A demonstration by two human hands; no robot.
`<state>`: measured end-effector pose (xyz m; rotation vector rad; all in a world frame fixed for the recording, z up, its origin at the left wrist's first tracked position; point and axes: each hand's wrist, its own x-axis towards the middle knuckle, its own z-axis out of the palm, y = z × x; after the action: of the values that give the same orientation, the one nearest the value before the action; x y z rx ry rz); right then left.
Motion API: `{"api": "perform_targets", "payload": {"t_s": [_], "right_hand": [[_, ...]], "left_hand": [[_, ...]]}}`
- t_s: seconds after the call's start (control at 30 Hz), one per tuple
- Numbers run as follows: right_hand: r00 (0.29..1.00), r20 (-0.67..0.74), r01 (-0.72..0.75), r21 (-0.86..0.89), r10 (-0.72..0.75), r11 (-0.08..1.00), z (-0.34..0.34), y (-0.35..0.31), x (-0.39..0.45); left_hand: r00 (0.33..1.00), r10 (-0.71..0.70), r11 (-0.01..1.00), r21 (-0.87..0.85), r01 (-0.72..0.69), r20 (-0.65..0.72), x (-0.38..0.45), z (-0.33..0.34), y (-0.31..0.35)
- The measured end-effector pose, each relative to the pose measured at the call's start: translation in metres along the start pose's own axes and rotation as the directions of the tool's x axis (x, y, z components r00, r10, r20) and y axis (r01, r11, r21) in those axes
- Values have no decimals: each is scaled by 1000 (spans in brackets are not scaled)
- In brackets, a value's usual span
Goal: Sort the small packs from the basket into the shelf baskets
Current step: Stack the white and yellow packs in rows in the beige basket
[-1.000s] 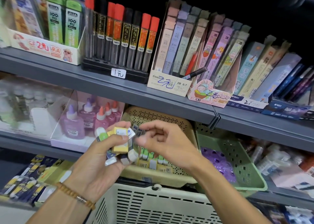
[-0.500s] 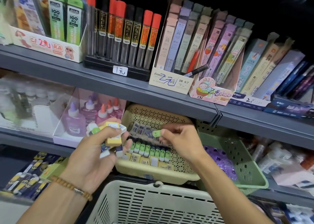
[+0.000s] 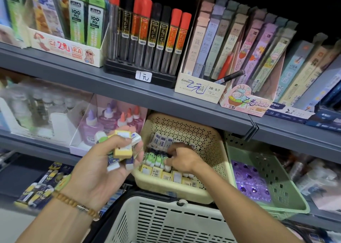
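Left hand raised palm-up in front of the lower shelf, fingers curled round a bunch of small packs: a yellow one on top, white and dark-blue ones under it, a green-capped one at the back. Beaded bracelet on that wrist. Right hand is down inside the beige perforated shelf basket, fingers bent onto the row of green-and-white packs; whether it pinches one cannot be told, fingertips hidden among the packs. The beige basket also holds a row of white-blue packs at the back and yellow packs at the front. Green shelf basket just beside it on the right, with purple wrapped items inside. White slatted shopping basket sits below both hands, its inside not visible. Glue bottles in a tray left of the beige basket. Upper shelf carries pencil-lead tubes with red and black caps, and boxed lead refills.
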<state>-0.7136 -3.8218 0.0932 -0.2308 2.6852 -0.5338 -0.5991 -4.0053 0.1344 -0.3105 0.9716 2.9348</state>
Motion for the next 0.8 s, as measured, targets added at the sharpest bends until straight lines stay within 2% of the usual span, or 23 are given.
{"api": "perform_targets", "payload": {"t_s": [0.2,0.33,0.37,0.43,0.5,0.57,0.63,0.7,0.8], "right_hand": [[982,119,-149,15,146,989,1,-9,19],[973,196,-184,318,126,930,3,-16,24],[977,179,-174,370,114,913,3,-18,23],[997,13,-76,441,79,894,0,-21,15],[996,-87,67,624,-16,779,-2,-24,0],[985,-36,133,777,-168,615,-5,-30,-21],[956,-1,166,828,-294,535,-4,-36,-39],[946,-3,172,852,-323,495,-4,-38,-48],[963,2,115,901,-269,419,-6,-34,-50]], "left_hand": [[999,-36,999,29,36,25,-2,-5,4],[999,-52,997,55,52,14,-1,-5,3],[998,-58,997,60,58,7,-1,-4,2],[998,-61,996,61,61,-11,0,-3,-1],[998,-56,996,66,58,-28,3,-3,-4],[998,-58,994,95,59,-13,4,-2,-6],[996,-81,985,154,75,33,4,-1,-9],[993,-100,971,223,82,70,4,-1,-11],[995,-82,957,282,64,52,3,1,-14]]}}
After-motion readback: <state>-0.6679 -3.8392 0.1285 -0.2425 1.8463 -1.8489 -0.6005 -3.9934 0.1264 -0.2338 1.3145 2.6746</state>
